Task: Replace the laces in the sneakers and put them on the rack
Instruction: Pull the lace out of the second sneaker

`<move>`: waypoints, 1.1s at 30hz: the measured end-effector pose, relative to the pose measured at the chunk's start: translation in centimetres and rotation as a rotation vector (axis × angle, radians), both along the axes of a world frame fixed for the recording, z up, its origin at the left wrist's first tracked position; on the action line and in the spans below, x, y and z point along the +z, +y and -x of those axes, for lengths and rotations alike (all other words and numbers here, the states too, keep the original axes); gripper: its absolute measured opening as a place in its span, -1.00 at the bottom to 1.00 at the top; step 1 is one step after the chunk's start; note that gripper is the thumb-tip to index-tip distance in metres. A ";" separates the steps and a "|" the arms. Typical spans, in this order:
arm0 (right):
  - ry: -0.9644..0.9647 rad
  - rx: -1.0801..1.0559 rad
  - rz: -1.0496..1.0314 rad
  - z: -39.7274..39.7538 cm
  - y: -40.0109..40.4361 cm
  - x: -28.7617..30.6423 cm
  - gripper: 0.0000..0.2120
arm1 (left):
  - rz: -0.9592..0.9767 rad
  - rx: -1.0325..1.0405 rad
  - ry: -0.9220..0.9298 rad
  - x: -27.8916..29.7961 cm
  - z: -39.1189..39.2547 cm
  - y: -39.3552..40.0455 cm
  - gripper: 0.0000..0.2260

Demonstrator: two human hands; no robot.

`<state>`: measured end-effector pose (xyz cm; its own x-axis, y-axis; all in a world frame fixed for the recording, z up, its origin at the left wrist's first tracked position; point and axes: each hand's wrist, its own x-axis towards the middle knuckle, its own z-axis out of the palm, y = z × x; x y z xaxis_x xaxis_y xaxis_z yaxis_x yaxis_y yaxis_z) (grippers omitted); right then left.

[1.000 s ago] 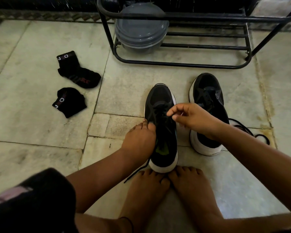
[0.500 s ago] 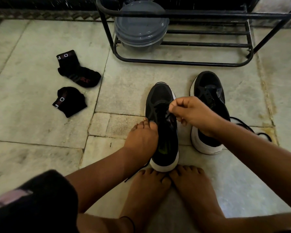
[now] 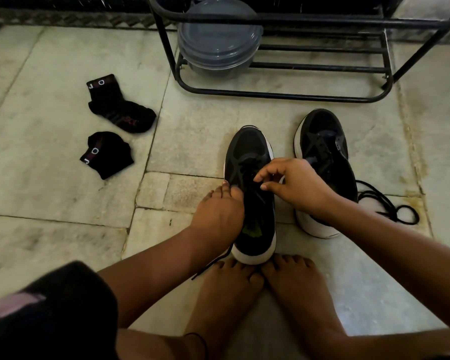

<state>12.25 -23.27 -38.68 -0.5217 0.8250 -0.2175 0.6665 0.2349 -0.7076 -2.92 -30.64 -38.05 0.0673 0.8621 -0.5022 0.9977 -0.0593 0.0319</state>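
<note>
Two black sneakers with white soles stand on the stone floor. My left hand [image 3: 220, 215] grips the left side of the near sneaker [image 3: 250, 154], fingers curled over its collar. My right hand [image 3: 292, 183] hovers over that shoe's lacing, its fingers curled and pinching at the black lace. One lace end [image 3: 213, 263] trails out under my left wrist. The second sneaker [image 3: 322, 136] stands to the right, partly behind my right arm. A loose black lace [image 3: 390, 206] lies coiled on the floor beside it. The black metal rack [image 3: 283, 93] stands beyond the shoes.
A grey lidded plastic container [image 3: 218, 42] sits on the rack's lower shelf at its left end. Two black socks [image 3: 120, 105] [image 3: 105, 153] lie on the floor to the left. My bare feet [image 3: 257, 294] touch the near sneaker's heel.
My right hand has dipped back down to the near sneaker's lacing and its fingers have spread a little. My left hand keeps its hold on the shoe.
</note>
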 end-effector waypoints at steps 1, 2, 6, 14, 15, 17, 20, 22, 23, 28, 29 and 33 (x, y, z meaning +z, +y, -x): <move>-0.028 -0.011 -0.042 0.2 -0.1 -0.1 -0.87 | 0.002 0.001 -0.003 0.0 0.0 0.0 -0.59; -0.059 -0.011 -0.078 0.4 -0.2 -0.1 -0.89 | 0.002 -0.001 -0.004 0.0 0.0 0.0 -0.59; -0.223 0.057 -0.133 0.7 -0.1 0.5 -0.91 | -0.002 0.010 -0.015 0.1 0.1 0.0 -0.60; -0.194 -0.066 -0.305 -1.7 2.0 1.9 -0.94 | 0.015 0.033 -0.020 0.1 -0.1 0.2 -0.59; -0.172 -0.048 -0.296 -1.6 1.8 1.9 -0.94 | 0.016 0.033 -0.016 0.1 -0.2 0.2 -0.59; -0.133 0.013 -0.272 -1.1 1.0 1.9 -0.96 | 0.016 0.031 -0.012 0.1 -0.2 0.1 -0.59; -0.159 0.105 -0.299 0.1 -0.4 1.2 -0.88 | -0.003 0.015 0.002 0.1 -0.1 0.0 -0.60; -0.236 0.136 -0.331 0.6 -1.1 0.6 -0.75 | -0.009 -0.009 0.019 0.1 -0.1 -0.1 -0.60; -0.266 0.147 -0.345 0.7 -1.3 0.4 -0.73 | -0.004 -0.013 0.023 0.1 0.0 -0.1 -0.59; -0.345 0.158 -0.399 0.8 -1.4 0.0 -0.79 | 0.005 -0.012 0.024 0.3 -0.2 0.0 -0.60; -0.368 0.162 -0.404 0.8 -1.2 0.0 -0.80 | 0.005 -0.007 0.020 0.3 -0.2 0.0 -0.60; -0.411 0.048 -0.419 -1.1 1.1 0.9 -0.81 | 0.026 0.008 0.001 0.3 -0.1 0.1 -0.60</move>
<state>13.34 -22.19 -37.78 -0.5022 0.8619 -0.0701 0.8482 0.4752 -0.2340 -2.82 -30.54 -37.75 0.0600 0.8493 -0.5244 0.9982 -0.0504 0.0326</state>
